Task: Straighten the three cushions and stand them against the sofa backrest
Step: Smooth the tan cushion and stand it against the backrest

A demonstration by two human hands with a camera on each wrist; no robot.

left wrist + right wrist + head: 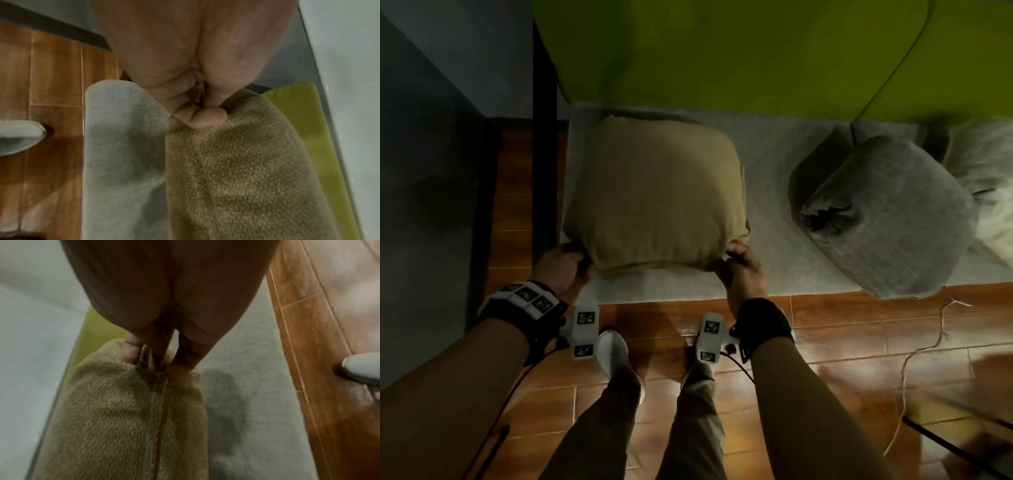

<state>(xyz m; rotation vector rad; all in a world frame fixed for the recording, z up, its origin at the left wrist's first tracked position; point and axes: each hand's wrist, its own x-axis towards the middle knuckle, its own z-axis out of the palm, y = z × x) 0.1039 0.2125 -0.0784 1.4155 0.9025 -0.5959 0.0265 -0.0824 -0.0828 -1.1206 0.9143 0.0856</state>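
A tan fleece cushion [661, 195] [236, 170] [127, 415] lies at the left end of the grey sofa seat [767, 164], its far edge near the green backrest [722, 54]. My left hand [566, 262] [197, 116] pinches its near left corner. At the near right corner, my right hand [732, 263] [156, 363] pinches the fabric by the seam. A grey cushion [890, 219] lies tilted to the right, overhanging the seat's front edge. Beyond it, at the right edge of the head view, a pale cushion [983, 164] is partly cut off.
A dark sofa frame post [544, 137] stands left of the seat, with a grey wall [431, 137] beyond. Below the seat is a brown tiled floor [842, 359] with my two shoes [613, 349] and a thin cable [914, 356] at the right.
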